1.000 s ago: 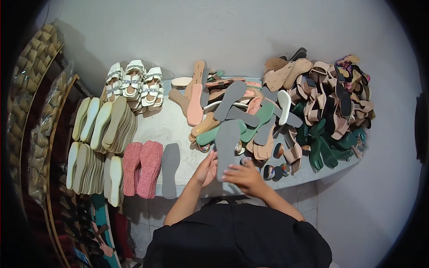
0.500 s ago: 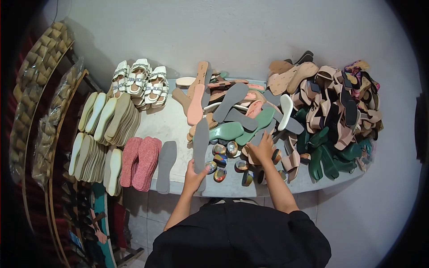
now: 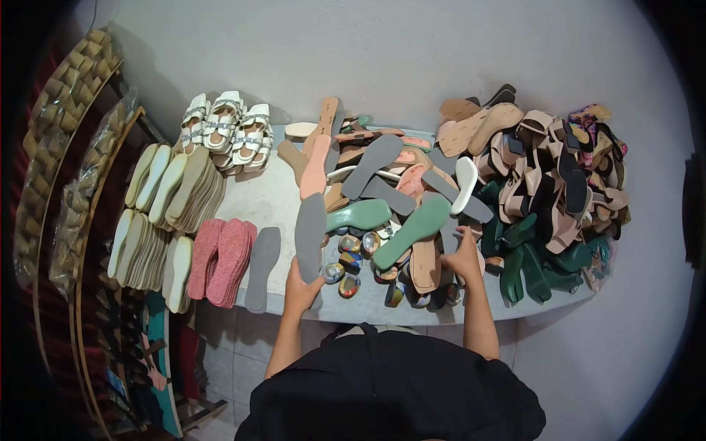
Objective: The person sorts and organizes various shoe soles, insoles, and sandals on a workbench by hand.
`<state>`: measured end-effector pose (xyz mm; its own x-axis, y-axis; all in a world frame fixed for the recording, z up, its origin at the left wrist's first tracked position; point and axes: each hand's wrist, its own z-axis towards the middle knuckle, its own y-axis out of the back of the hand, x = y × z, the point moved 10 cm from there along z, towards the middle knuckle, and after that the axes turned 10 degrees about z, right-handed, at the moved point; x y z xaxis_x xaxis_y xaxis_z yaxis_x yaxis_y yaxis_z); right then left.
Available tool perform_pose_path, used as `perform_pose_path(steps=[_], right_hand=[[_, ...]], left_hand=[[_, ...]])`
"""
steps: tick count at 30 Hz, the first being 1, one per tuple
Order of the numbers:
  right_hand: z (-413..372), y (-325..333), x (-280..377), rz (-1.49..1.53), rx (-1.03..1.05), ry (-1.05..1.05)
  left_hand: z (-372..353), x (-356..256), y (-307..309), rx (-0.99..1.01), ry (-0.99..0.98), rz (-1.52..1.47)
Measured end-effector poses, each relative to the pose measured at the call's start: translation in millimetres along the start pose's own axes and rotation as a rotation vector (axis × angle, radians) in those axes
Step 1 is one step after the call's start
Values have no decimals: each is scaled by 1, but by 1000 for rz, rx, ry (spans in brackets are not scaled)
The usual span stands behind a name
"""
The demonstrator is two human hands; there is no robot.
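My left hand (image 3: 300, 290) is closed around the lower end of a grey insole (image 3: 309, 235), holding it up over the table near the front edge. My right hand (image 3: 465, 259) is at the loose pile, thumb and fingers around the edge of another grey insole (image 3: 451, 234), which is partly covered. Against that hand lie a green insole (image 3: 415, 226) and a tan insole (image 3: 425, 266). Several multicoloured heel pieces (image 3: 349, 285) are scattered between the two hands. A second green insole (image 3: 360, 214) and a pink insole (image 3: 315, 165) rest farther back.
To the left stand stacks of cream insoles (image 3: 193, 187), pink-red insoles (image 3: 228, 261) and a grey insole (image 3: 263, 268). White sandals (image 3: 223, 125) sit behind them. Heaped sandals (image 3: 544, 176) and dark green shoe pieces (image 3: 533, 268) fill the right. Shelves (image 3: 92, 176) with bagged items line the left side.
My right hand has shifted right and down. The green insole beside it has slid toward me, and the tan insole now shows more. The left hand moved slightly left with its grey insole.
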<state>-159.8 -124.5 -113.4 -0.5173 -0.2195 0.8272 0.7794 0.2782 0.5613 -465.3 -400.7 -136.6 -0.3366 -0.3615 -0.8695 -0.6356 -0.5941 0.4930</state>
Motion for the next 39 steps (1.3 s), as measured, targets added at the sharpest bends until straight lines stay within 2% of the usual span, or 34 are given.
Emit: perform_pose_path(steps=[3,7,9,11,15,16,17,18,20,21,24,25,26,27,29,32,35,39], right_hand=[[-44,32,48,-253,-114,-58],[-57,64,82,-370,-318,72],[-54,78,91,-394,-444,144],[-54,86,116,-142,-486,342],[-52,55,137,112,-469,371],[-49,33,134,377,-342,344],[-50,9,136,520,-234,284],[-49,-15,134,573,-152,276],[-54,-81,117,719,122,80],[-66,-106,135,732,212,69],[-94,-196,114,663,460,112],[-108,-223,117,716,540,25],[-120,-223,135,474,497,237],[-129,-239,143,391,558,333],[-145,-275,132,338,660,294],[-161,-296,132,246,603,324],[-172,-302,124,270,564,199],[-187,-300,103,210,510,169]], left_hand=[[-8,3,29,-137,33,305],[-21,40,59,-182,200,526],[-26,52,70,-187,205,564],[-32,69,81,-220,209,615],[-35,88,97,-236,226,639],[-32,96,100,-236,224,632],[-30,103,101,-236,221,625],[-29,112,102,-250,209,622],[-23,126,104,-276,178,618],[-21,132,105,-281,177,624],[-15,143,105,-275,166,628],[-14,146,105,-261,161,624],[-11,149,106,-248,156,622],[-10,151,106,-239,140,625],[-5,155,107,-224,111,630],[1,157,106,-179,92,597],[2,164,104,-150,75,584],[-2,163,108,-151,120,602]])
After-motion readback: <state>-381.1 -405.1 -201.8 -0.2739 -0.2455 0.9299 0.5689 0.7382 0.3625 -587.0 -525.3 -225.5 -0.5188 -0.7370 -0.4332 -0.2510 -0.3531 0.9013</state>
